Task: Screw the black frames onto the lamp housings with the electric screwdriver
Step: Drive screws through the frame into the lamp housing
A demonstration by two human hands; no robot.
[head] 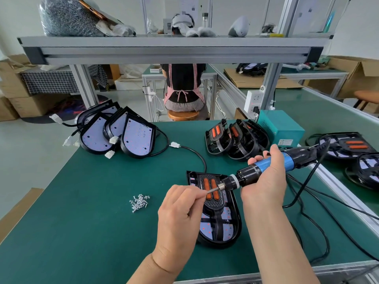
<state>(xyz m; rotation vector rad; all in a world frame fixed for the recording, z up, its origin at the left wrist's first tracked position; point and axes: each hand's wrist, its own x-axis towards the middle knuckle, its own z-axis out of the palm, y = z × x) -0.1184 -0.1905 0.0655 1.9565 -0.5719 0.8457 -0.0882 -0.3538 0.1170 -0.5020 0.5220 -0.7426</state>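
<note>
A: Right hand point(266, 179)?
B: Wrapped round the blue-and-black electric screwdriver point(268, 166), held near level, tip pointing at the left hand point(182, 208).
A: And the left?
B: Curled. Thumb and forefinger pinch the tip of the silver metal bit point(213, 189). Screw there? Cannot tell.
A: Workpiece?
B: Black D-shaped lamp housing point(217, 243), black frame with orange inserts point(214, 204) laid in it, directly under both hands. Small silver screws point(140, 202) lie just left of the left hand. Stacked spare black frames point(235, 140) sit beyond the right hand.

No readable text — label point(285, 142) on teal box point(283, 128) too blurred.
</note>
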